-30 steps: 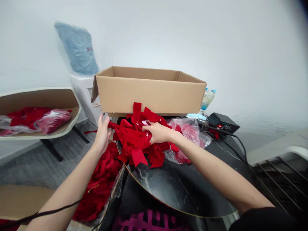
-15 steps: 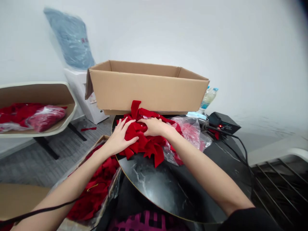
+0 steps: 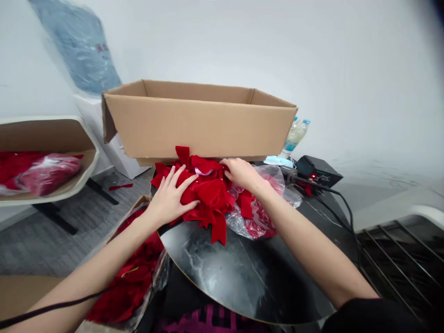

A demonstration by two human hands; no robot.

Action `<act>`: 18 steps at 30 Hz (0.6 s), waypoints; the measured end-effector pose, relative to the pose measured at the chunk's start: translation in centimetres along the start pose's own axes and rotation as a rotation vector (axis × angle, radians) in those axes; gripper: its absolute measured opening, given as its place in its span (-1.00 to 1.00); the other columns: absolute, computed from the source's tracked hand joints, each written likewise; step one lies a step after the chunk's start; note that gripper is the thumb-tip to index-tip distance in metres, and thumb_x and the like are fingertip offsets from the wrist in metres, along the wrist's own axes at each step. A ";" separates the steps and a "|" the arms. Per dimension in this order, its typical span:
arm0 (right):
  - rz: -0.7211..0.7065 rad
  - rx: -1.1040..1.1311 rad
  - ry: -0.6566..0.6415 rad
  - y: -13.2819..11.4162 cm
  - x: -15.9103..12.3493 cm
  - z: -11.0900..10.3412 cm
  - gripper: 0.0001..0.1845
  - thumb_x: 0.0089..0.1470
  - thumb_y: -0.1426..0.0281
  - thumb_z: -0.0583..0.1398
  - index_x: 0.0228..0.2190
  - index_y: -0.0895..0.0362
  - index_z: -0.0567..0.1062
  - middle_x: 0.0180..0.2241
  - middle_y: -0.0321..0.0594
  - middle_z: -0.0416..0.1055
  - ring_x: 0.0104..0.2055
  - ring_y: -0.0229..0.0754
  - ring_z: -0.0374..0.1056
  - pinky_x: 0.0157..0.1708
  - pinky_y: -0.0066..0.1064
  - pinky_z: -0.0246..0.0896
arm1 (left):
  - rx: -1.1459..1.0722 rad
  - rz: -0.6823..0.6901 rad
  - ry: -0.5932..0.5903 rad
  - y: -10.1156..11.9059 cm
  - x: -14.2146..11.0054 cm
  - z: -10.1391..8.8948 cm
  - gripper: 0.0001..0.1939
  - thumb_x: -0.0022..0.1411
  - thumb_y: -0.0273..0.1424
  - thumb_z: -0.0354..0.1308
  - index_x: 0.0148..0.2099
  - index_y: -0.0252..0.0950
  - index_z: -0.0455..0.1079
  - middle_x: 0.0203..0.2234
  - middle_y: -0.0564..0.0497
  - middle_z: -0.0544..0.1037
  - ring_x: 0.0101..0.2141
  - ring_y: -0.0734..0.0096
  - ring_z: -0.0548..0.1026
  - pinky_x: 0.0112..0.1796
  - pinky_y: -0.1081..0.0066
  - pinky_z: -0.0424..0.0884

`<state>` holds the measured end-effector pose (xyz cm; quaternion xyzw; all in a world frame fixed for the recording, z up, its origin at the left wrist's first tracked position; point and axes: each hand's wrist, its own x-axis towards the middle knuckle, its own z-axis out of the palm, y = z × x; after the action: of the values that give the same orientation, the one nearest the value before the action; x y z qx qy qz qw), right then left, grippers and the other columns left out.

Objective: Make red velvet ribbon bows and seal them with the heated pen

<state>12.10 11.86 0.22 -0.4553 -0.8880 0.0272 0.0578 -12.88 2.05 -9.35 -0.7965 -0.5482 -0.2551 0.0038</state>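
Observation:
A heap of red velvet bows (image 3: 211,196) lies on the round black marble-look table (image 3: 222,263). My left hand (image 3: 172,194) rests on the heap's left side, fingers spread. At the heap's right back edge is my right hand (image 3: 239,172), its fingers curled down against the red fabric; whether they grip a piece is hidden. Just right of the heap, a clear plastic bag (image 3: 258,217) holds more red pieces, partly covered by my right forearm.
Behind the heap stands a large cardboard box (image 3: 201,125). Below left, another box holds red bows (image 3: 121,286). A white chair (image 3: 83,138) carries more red pieces. To the right are a black device (image 3: 319,171) with cables, bottles (image 3: 296,135) and a face mask (image 3: 278,161).
My right hand has moved from the middle of the heap to its right back edge. The bows now sit more to the left, apart from the plastic bag. The view has shifted slightly.

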 end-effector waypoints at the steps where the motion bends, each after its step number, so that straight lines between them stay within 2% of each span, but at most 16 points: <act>1: -0.002 0.011 0.034 0.4 -0.1 -0.1 -0.57 0.22 0.49 0.15 0.11 0.14 0.51 0.07 0.05 0.53 0.12 0.12 0.45 0.12 -0.06 0.29 | 0.016 0.024 0.001 -0.6 0.5 0.3 -0.22 0.30 0.00 0.17 0.47 -0.03 0.07 0.47 -0.20 -0.06 0.44 -0.32 -0.14 0.29 -0.31 0.07; 4: -0.051 0.077 0.111 2.1 -1.1 -2.2 -0.67 0.26 0.37 0.19 0.03 0.08 0.57 -0.01 -0.10 0.60 0.02 0.01 0.51 0.07 -0.16 0.33 | 0.036 0.063 -0.022 -1.8 1.8 0.4 -0.26 0.32 -0.01 0.15 0.47 -0.01 0.11 0.35 -0.24 0.18 0.38 -0.34 0.07 0.26 -0.23 0.16; 6: -0.087 0.117 0.137 3.4 -2.1 -4.3 -0.73 0.27 0.32 0.19 -0.04 0.04 0.61 -0.08 -0.20 0.63 -0.06 -0.08 0.54 0.00 -0.25 0.36 | 0.059 0.051 -0.012 -1.9 2.1 0.1 -0.27 0.32 -0.02 0.16 0.47 0.05 0.11 0.25 -0.27 0.25 0.34 -0.45 0.09 0.22 -0.33 0.13; 8: -0.096 0.163 0.195 4.7 -3.1 -6.2 -0.76 0.27 0.30 0.20 -0.11 0.04 0.63 -0.14 -0.22 0.64 -0.14 -0.13 0.55 -0.10 -0.30 0.37 | 0.065 0.029 0.005 -1.5 1.9 -0.5 -0.28 0.32 -0.04 0.17 0.46 0.07 0.12 0.23 -0.29 0.24 0.33 -0.52 0.06 0.20 -0.39 0.10; 10: -0.067 0.229 0.280 5.6 -4.3 -7.9 -0.77 0.24 0.27 0.23 -0.16 0.06 0.65 -0.24 -0.21 0.65 -0.24 -0.15 0.54 -0.23 -0.32 0.36 | 0.044 0.022 0.005 -1.1 1.4 -1.2 -0.24 0.31 -0.03 0.17 0.48 0.05 0.08 0.21 -0.28 0.23 0.29 -0.43 0.17 0.19 -0.29 0.20; 12: -0.010 0.301 0.348 6.2 -5.6 -9.3 -0.75 0.22 0.22 0.25 -0.21 0.08 0.66 -0.39 -0.22 0.61 -0.40 -0.19 0.48 -0.39 -0.35 0.31 | -0.045 0.013 -0.015 -1.0 0.8 -1.9 -0.19 0.30 -0.01 0.18 0.50 0.02 0.01 0.18 -0.23 0.26 0.21 -0.22 0.33 0.17 -0.11 0.32; 14: 0.051 0.360 0.386 6.6 -7.2 -10.6 -0.72 0.22 0.18 0.24 -0.24 0.09 0.67 -0.51 -0.24 0.53 -0.53 -0.25 0.36 -0.52 -0.38 0.22 | -0.162 -0.008 -0.022 -1.3 0.3 -2.5 -0.20 0.32 -0.02 0.17 0.50 0.01 0.01 0.21 -0.18 0.29 0.20 -0.10 0.36 0.21 -0.03 0.31; 16: 0.106 0.405 0.460 6.9 -8.9 -11.8 -0.70 0.20 0.15 0.26 -0.25 0.10 0.68 -0.57 -0.24 0.48 -0.60 -0.29 0.27 -0.60 -0.39 0.13 | -0.281 -0.046 0.042 -1.8 -0.1 -2.9 -0.31 0.34 -0.06 0.16 0.44 0.03 0.14 0.27 -0.11 0.31 0.26 -0.08 0.32 0.27 -0.06 0.21; 18: 0.145 0.435 0.600 7.2 -10.9 -13.0 -0.71 0.18 0.15 0.29 -0.24 0.10 0.67 -0.56 -0.22 0.47 -0.62 -0.30 0.23 -0.64 -0.38 0.09 | -0.375 -0.112 0.208 -2.0 -0.5 -3.2 -0.42 0.30 -0.12 0.22 0.34 0.03 0.32 0.21 -0.03 0.42 0.27 -0.11 0.31 0.31 -0.11 0.14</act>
<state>25.86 7.16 11.55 -0.4817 -0.7706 0.0844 0.4086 -16.05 1.49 -7.27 -0.7211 -0.5310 -0.4332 -0.1020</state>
